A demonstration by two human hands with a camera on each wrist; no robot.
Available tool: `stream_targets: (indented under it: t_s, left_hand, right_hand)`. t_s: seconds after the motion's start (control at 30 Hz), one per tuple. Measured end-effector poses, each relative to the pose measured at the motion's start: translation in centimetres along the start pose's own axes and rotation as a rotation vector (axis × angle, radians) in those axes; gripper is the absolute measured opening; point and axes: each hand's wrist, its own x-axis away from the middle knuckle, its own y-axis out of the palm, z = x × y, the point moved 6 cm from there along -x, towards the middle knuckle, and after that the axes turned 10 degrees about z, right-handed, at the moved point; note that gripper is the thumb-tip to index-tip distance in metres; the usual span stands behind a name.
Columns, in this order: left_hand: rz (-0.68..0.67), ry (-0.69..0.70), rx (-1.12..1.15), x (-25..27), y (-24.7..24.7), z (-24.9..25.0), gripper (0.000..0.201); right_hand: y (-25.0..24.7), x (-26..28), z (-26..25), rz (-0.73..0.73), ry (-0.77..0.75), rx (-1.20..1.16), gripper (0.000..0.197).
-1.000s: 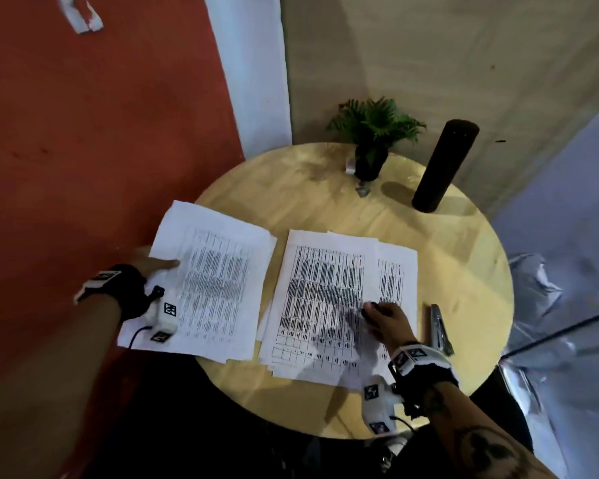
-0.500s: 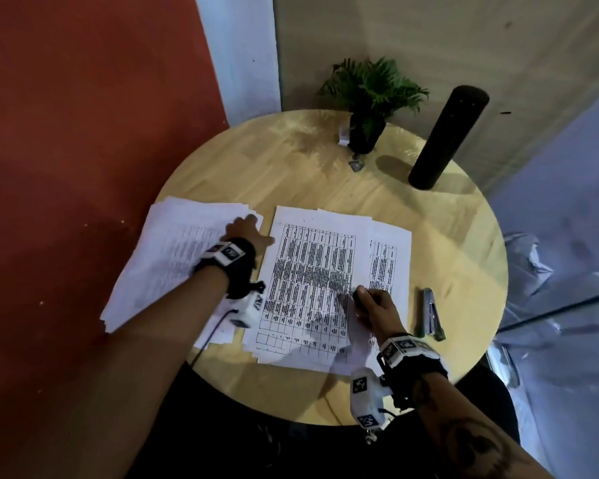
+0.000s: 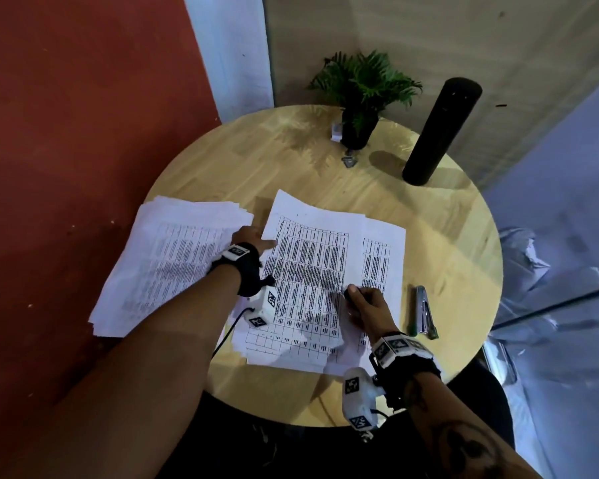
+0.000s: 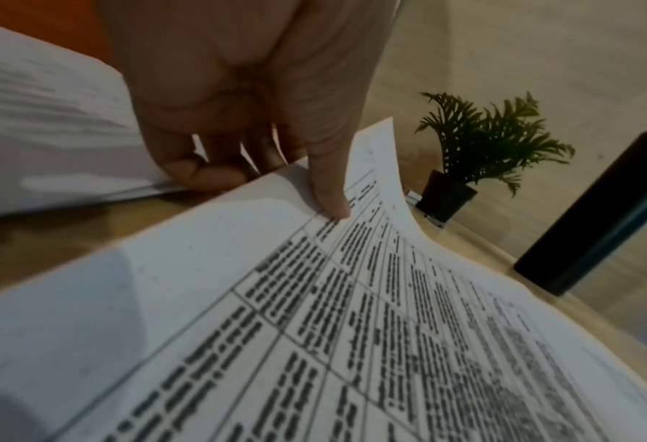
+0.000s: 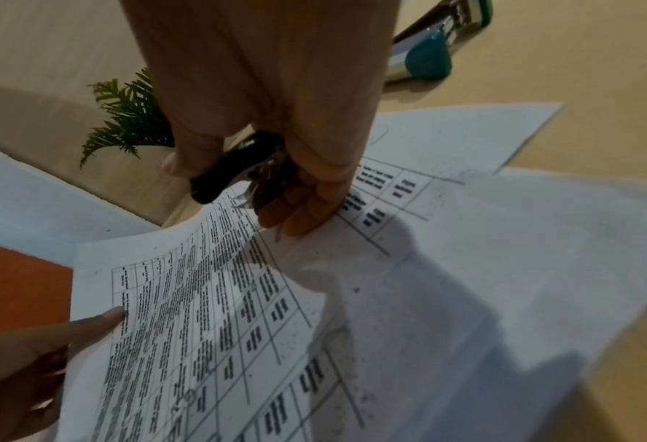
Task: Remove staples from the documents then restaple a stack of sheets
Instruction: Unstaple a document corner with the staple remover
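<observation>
A printed top sheet (image 3: 308,271) (image 4: 352,329) (image 5: 208,314) lies mid-table over more sheets (image 3: 384,250). My left hand (image 3: 258,240) (image 4: 276,167) pinches its left edge, thumb (image 4: 329,194) on top and fingers underneath, and the far corner curls up. My right hand (image 3: 363,302) (image 5: 276,119) grips a black staple remover (image 5: 238,170) with metal claws, and its fingertips rest on the sheet's right part. A thick paper stack (image 3: 173,264) (image 4: 49,119) sits at the left. A silver and green stapler (image 3: 424,311) (image 5: 428,53) lies right of the sheets.
The round wooden table (image 3: 464,236) carries a small potted plant (image 3: 360,98) and a tall black cylinder (image 3: 440,133) at the back. Small metal bits (image 3: 350,160) lie by the pot. The left stack overhangs the table edge. Crumpled plastic (image 3: 533,257) lies at the right.
My left hand left the outer side of the left stack, crossed to the middle sheet's left edge and took hold of it. The right hand stayed on the sheets.
</observation>
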Motion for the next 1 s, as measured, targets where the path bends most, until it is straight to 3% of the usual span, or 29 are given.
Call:
stream_targets:
  t_s: [0.13, 0.27, 0.43, 0.53, 0.67, 0.83, 0.93, 1.0]
  left_hand:
    - [-0.177, -0.124, 0.021, 0.9, 1.4, -1.8, 0.088]
    - [-0.355, -0.205, -0.009, 2.4, 1.7, -2.9, 0.084]
    - [-0.133, -0.016, 0.151, 3.3, 1.0, -1.9, 0.075]
    - [-0.110, 0.128, 0.229, 4.3, 0.5, -1.7, 0.075]
    - [-0.006, 0.143, 0.424, 5.7, -1.5, -1.5, 0.049]
    - [-0.003, 0.157, 0.667, 8.0, -4.7, 0.2, 0.025]
    - [-0.021, 0.218, 0.705, 8.9, -6.7, 1.4, 0.018]
    - [-0.038, 0.266, 0.721, 9.4, -8.0, 2.0, 0.018]
  right_hand:
    - [0.0, 0.3, -0.1, 0.003, 0.002, -0.025, 0.017]
    - [-0.1, 0.3, -0.2, -0.001, -0.005, -0.034, 0.017]
    - [-0.2, 0.7, -0.9, 0.007, 0.028, -0.072, 0.019]
    - [-1.7, 1.4, -3.3, 0.069, -0.035, -0.149, 0.017]
    - [-2.9, 2.8, -9.6, 0.037, -0.209, -0.079, 0.025]
    - [-2.9, 6.0, -21.3, -0.095, -0.484, -0.124, 0.045]
    - [-2.5, 8.5, -27.6, -0.127, -0.778, 0.227, 0.043]
    - [-2.1, 9.5, -30.2, -0.179, -0.895, 0.488, 0.042]
